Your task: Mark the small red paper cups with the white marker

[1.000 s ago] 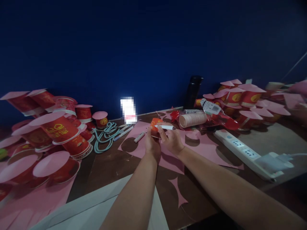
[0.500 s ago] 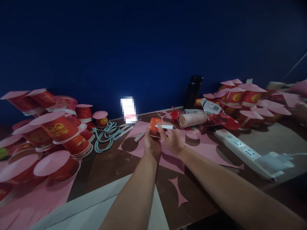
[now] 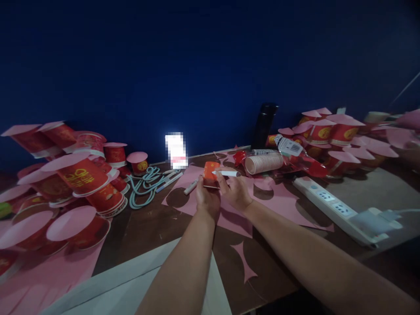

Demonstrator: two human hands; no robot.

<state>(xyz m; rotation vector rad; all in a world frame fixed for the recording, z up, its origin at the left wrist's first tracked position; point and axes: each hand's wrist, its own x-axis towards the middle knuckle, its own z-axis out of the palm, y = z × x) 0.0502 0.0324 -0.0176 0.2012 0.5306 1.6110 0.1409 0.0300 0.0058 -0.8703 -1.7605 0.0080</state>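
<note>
A red paper cup (image 3: 210,171) is held in my left hand (image 3: 207,200), its fingers wrapped round the lower side. My right hand (image 3: 236,190) grips a white marker (image 3: 229,173) whose tip points left, at the cup's side; whether it touches cannot be made out. Below both hands lies a pink paper sheet (image 3: 274,197) with round holes cut in it. A small pale pen cap (image 3: 190,187) rests on the sheet left of the cup.
Red cups with pink paper discs pile up at left (image 3: 78,173) and right (image 3: 341,162). A lit phone (image 3: 177,151), a coiled pale cord (image 3: 144,192), a black flask (image 3: 264,124), a stack of cups (image 3: 264,163), a plastic bottle (image 3: 297,151) and a power strip (image 3: 334,208) surround the work area.
The cup has turned or shifted slightly to the left in my left hand. The right hand and marker look almost unmoved.
</note>
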